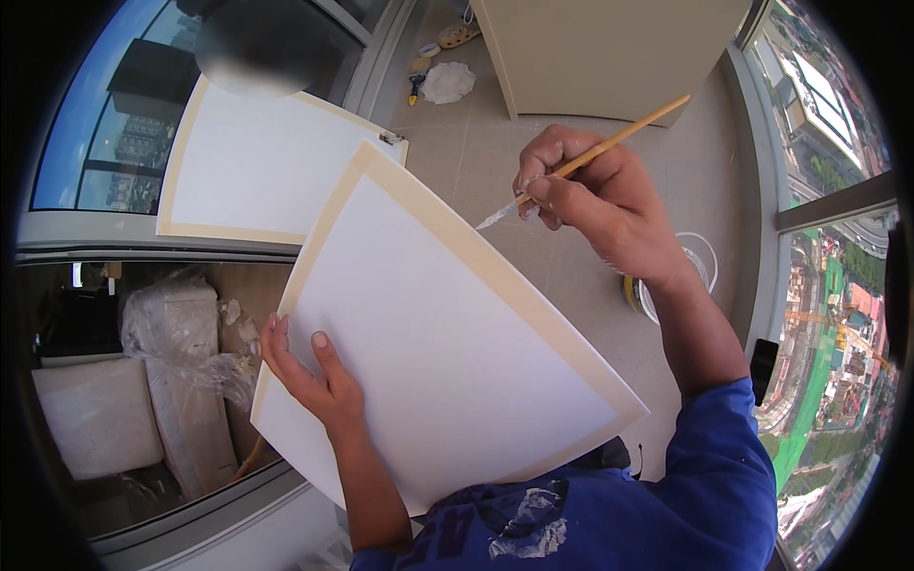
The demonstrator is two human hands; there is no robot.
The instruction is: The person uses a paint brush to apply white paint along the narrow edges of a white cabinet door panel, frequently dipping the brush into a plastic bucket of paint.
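A large white board (428, 324) with beige tape along its borders lies tilted in front of me, its lower edge close to my blue shirt. My left hand (319, 381) rests on the board's left side with thumb and fingers apart, fingertips at the taped edge. In my right hand (600, 195), pinched between thumb and fingers, is a slim paintbrush (633, 130) with a wooden handle. White paint coats its bristles, and the tip meets or nearly meets the board's upper right edge. White smears mark the right fingers.
Another taped white board (257, 162) leans by the window at upper left. A paint bucket (643, 295) stands beyond my right forearm. Plastic-wrapped boxes (181, 352) sit behind the sill at left. A cabinet (600, 48), a white cloth (447, 83) and a small brush (414, 90) are farther off.
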